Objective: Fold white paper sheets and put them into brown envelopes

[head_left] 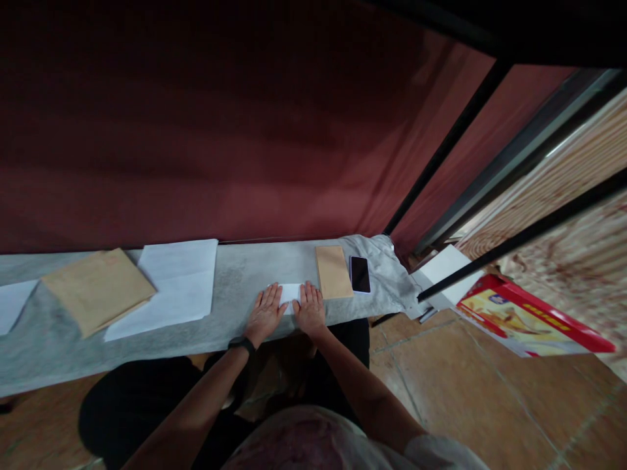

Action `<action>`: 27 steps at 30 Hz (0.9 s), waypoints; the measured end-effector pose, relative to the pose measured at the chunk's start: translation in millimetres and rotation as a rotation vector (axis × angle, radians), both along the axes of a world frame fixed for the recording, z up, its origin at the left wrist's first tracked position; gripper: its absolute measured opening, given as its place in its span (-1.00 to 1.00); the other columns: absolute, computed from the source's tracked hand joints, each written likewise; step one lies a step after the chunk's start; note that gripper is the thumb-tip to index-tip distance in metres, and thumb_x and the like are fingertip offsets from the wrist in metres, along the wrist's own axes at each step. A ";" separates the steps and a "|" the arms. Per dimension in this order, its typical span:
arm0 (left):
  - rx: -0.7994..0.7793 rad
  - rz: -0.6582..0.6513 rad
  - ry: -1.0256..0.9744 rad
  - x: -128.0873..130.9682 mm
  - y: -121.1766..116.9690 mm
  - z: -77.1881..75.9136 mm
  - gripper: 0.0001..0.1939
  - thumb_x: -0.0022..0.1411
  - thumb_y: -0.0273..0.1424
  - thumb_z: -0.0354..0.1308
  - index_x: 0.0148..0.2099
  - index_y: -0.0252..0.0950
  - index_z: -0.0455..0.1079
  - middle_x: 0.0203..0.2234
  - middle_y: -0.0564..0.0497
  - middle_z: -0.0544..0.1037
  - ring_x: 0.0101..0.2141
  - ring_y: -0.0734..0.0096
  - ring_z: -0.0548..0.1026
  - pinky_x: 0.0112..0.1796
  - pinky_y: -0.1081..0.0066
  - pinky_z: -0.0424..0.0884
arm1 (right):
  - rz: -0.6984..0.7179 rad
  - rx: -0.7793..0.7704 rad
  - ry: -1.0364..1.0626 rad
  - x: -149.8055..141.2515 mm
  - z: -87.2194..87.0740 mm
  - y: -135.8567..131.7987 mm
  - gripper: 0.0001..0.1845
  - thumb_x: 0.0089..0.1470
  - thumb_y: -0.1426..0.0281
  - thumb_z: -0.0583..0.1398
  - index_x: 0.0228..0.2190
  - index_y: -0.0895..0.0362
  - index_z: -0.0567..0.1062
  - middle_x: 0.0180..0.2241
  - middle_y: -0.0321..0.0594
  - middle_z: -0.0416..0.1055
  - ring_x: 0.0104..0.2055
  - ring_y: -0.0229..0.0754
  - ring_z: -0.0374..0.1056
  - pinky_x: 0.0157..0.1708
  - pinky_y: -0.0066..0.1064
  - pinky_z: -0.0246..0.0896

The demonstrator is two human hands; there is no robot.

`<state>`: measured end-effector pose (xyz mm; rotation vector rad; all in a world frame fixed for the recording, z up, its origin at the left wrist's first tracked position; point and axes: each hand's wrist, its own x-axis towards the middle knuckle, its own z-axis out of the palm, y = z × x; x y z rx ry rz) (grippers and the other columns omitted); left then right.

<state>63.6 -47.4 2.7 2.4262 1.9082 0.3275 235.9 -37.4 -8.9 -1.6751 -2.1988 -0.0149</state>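
A small folded white paper (290,292) lies on the grey cloth-covered table (235,287). My left hand (265,314) rests flat on the paper's left part, fingers stretched out. My right hand (309,307) presses flat on its right part, fingers also extended. A black band sits on my left wrist. Just right of my right hand lies a small brown envelope (334,271), and beside that a dark phone (360,274).
A stack of white sheets (176,287) and a large brown envelope (96,288) lie on the table's left part, another white sheet (14,301) at the far left. A dark red curtain hangs behind. A red and yellow box (529,316) lies on the tiled floor at right.
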 end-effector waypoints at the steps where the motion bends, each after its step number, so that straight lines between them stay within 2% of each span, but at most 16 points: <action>1: 0.002 0.010 0.007 -2.2 -0.6 0.3 -0.31 0.43 -0.13 -0.26 0.43 -0.44 0.04 0.38 -0.27 0.16 0.38 0.11 0.07 0.33 0.03 0.00 | 0.002 0.004 0.002 -0.1 0.1 -0.1 -0.36 0.37 0.21 0.03 0.31 0.36 0.19 0.33 0.20 0.12 0.38 0.10 0.04 0.31 0.00 -0.07; 9: -0.016 0.060 0.029 -1.2 -2.2 0.5 -0.29 0.43 -0.11 -0.27 0.42 -0.48 0.06 0.38 -0.28 0.14 0.38 0.08 0.08 0.33 0.05 -0.01 | -0.003 0.032 0.018 -0.1 -0.7 -1.5 -0.37 0.36 0.22 0.04 0.30 0.35 0.21 0.34 0.19 0.12 0.37 0.13 0.06 0.30 0.02 -0.05; 15: -0.027 0.061 0.024 -0.8 -2.5 2.4 -0.29 0.43 -0.11 -0.27 0.43 -0.47 0.05 0.38 -0.27 0.14 0.38 0.09 0.09 0.33 0.06 -0.02 | -0.019 -0.005 0.008 -4.1 4.8 -0.6 -0.38 0.36 0.25 0.05 0.29 0.38 0.23 0.33 0.20 0.13 0.37 0.11 0.06 0.32 0.01 -0.08; 21: -0.047 0.042 0.018 -2.4 -3.2 4.7 -0.33 0.42 -0.18 -0.26 0.43 -0.45 0.05 0.39 -0.25 0.13 0.39 0.13 0.04 0.34 0.08 -0.04 | 0.173 -0.002 0.042 -14.5 5.1 -5.5 -0.49 0.40 0.24 -0.01 0.27 0.16 0.31 0.33 -0.03 0.19 0.37 -0.01 0.09 0.34 -0.05 -0.10; 27: -0.045 0.065 0.015 -3.6 -4.1 4.7 -0.30 0.43 -0.13 -0.28 0.42 -0.50 0.05 0.39 -0.28 0.11 0.39 0.09 0.06 0.34 0.06 -0.03 | 0.103 0.002 0.006 -7.9 4.3 -6.4 -0.42 0.38 0.19 0.04 0.30 0.21 0.25 0.33 0.07 0.17 0.37 0.04 0.09 0.31 -0.06 -0.05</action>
